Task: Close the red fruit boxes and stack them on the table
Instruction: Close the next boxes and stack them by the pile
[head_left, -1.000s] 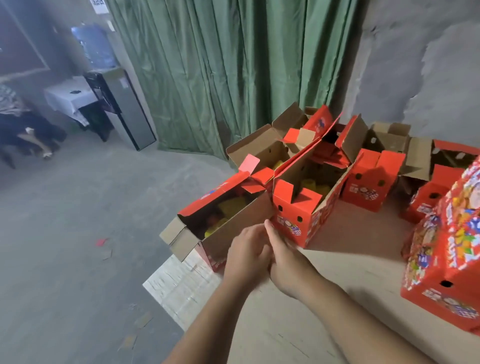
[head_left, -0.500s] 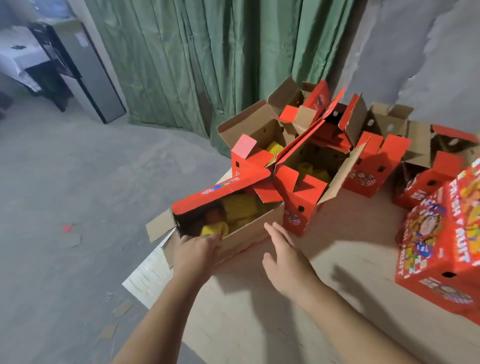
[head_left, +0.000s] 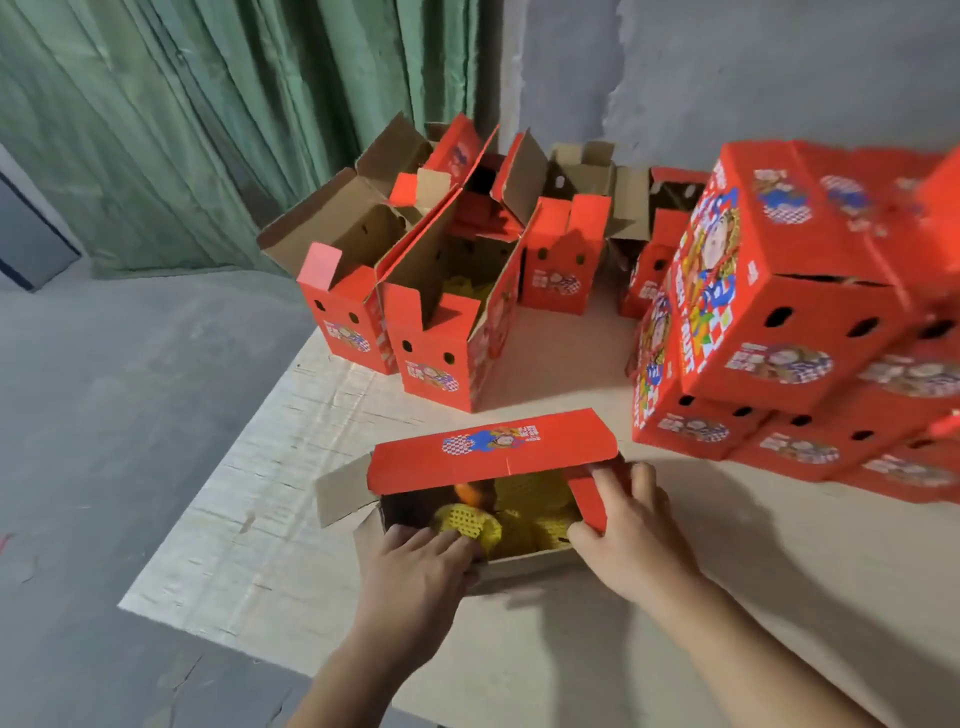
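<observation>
An open red fruit box (head_left: 491, 454) lies in front of me on the pale wooden table (head_left: 291, 519), its red lid flap half raised over fruit in yellow foam nets (head_left: 467, 522). My left hand (head_left: 421, 566) grips the near cardboard wall, fingers curled over its rim. My right hand (head_left: 631, 525) holds the red end flap (head_left: 587, 499) at the box's right side. Several open red boxes (head_left: 441, 332) stand at the table's far side. A stack of closed red boxes (head_left: 779, 332) rises at the right.
A green curtain (head_left: 208, 130) hangs behind the table and a grey plastered wall (head_left: 727, 67) stands at the right. The table's left edge drops to a grey concrete floor (head_left: 104, 415). A dark cabinet corner (head_left: 26, 234) shows at far left.
The box has been pulled from the table's far-left corner toward me. My left hand went from its end to the near wall. My right hand took hold of the right end flap. The view swung right.
</observation>
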